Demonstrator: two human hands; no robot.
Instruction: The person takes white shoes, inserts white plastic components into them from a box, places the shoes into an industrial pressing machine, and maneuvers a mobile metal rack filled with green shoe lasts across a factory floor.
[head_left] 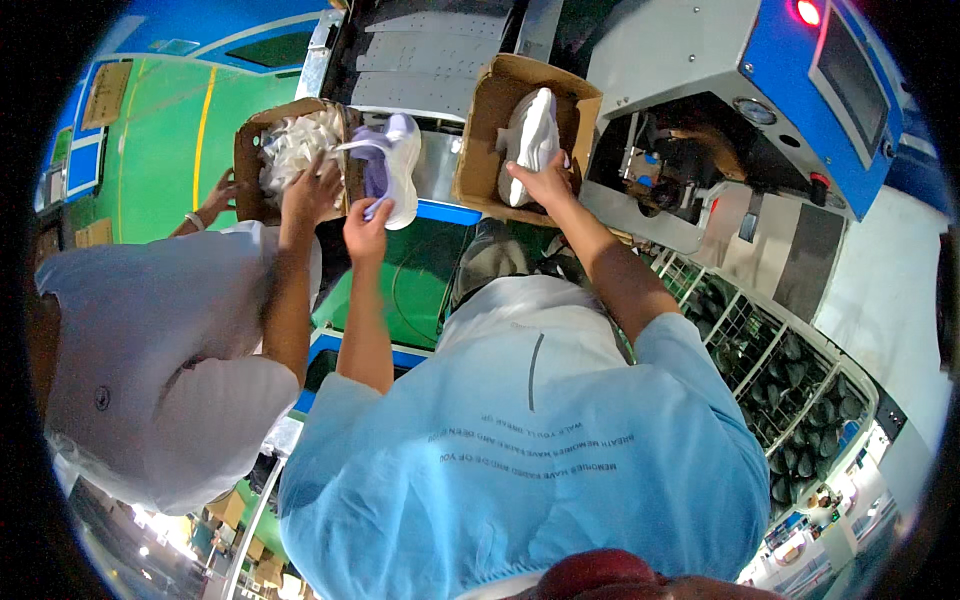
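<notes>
Head view: a lavender-and-white shoe (404, 172) is held up near the right side of a cardboard box, its thick white sole turned to the right. It is carried by the left hand (366, 228), whose grip is pressed together on the shoe's lower end, with a bit of lavender material pinched between thumb and fingers. A white shoe (537, 125), sole edge showing, is seen inside an open brown box (478, 165) farther right. Its near end is clasped by the right hand (545, 185), with the grip closed around it; how firmly cannot be told.

To the left, the other cardboard box (246, 180) is filled with crumpled white pieces (288, 148). These are touched by a co-worker's right hand (314, 188), while the outer side of that box is met by the co-worker's left hand (222, 192). A bare metal surface (437, 165) is framed between the two boxes, and a grey perforated panel (430, 50) is set behind it.

At the right, a grey-and-blue machine (680, 60) is topped by a lit red lamp (808, 12). Below it, a wire rack (765, 350) is stocked with dark rounded pieces (800, 425). The green floor (165, 140) is crossed by a yellow line (204, 130).
</notes>
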